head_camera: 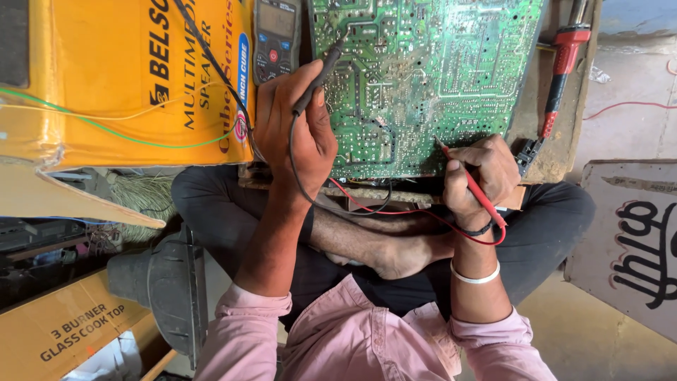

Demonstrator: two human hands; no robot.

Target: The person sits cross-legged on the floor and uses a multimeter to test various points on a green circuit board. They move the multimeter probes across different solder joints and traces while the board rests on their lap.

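A large green circuit board (423, 63) lies solder side up on a wooden board over my crossed legs. My left hand (293, 120) grips a black test probe (321, 74) whose tip touches the board's upper left area. My right hand (479, 176) grips a red test probe (474, 185) with its tip on the board's lower right edge. Black and red leads loop under the board between my hands. A dark handheld multimeter (276, 35) rests just left of the board, above my left hand.
A yellow cardboard box (106, 77) fills the upper left, with thin wires across it. A red-handled soldering iron (560, 70) lies right of the circuit board. A dark plastic casing (169, 282) and another yellow carton (63, 331) sit lower left. A cardboard sheet (627, 240) lies at right.
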